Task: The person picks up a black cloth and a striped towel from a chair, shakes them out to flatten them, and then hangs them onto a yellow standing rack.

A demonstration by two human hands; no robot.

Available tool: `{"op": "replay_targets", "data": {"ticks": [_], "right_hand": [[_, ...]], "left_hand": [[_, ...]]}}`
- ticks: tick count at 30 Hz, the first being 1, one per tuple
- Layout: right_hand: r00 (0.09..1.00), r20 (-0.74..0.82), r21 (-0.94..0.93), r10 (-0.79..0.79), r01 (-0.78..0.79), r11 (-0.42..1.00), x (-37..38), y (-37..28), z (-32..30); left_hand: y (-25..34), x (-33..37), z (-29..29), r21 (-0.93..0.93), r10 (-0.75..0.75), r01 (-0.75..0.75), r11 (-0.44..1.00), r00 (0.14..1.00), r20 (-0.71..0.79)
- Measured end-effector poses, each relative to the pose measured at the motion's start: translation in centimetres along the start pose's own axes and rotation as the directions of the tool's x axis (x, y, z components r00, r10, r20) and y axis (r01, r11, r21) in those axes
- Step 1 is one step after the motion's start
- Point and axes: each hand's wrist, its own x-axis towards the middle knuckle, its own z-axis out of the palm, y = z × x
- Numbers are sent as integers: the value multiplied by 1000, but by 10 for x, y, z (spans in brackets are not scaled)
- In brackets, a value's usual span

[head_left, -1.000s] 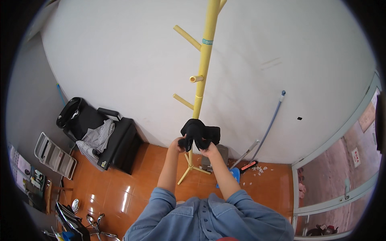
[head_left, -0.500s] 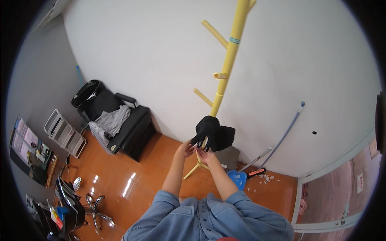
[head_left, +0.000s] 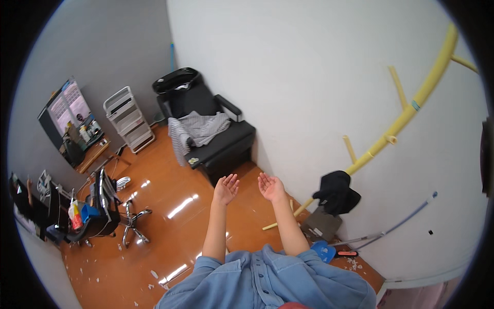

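Observation:
My left hand (head_left: 226, 189) is raised in front of me, palm up and fingers spread, holding nothing. Level with it, my right hand (head_left: 271, 187) is open in the same way, and a gap separates the two. To the right, a black cloth item (head_left: 337, 192), perhaps a cap, hangs low on a yellow coat rack (head_left: 387, 136); neither hand touches it. Beyond my hands stands a black salon wash chair (head_left: 226, 148) with a grey striped cloth (head_left: 203, 129) draped over its seat.
A white tiered trolley (head_left: 131, 121) and a wall mirror with a shelf are at the left. A wheeled black chair (head_left: 105, 213) holds bottles. A blue dustpan (head_left: 323, 251) and a long-handled tool lie by the right wall. White scraps dot the orange floor (head_left: 170, 234).
Both hands have let go of the black cloth item, which stays on the rack. My view has turned left, so the rack now lies to the right and the wash chair nearer the middle.

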Motion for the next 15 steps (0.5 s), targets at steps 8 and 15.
{"op": "replay_targets", "data": {"ticks": [8, 15], "right_hand": [[974, 208, -158, 94, -61, 986, 63, 106, 116], [967, 248, -386, 64, 38, 922, 108, 171, 176]], "left_hand": [[139, -22, -66, -73, 190, -199, 977, 975, -115], [224, -25, -124, -38, 255, -267, 963, 949, -186]]}}
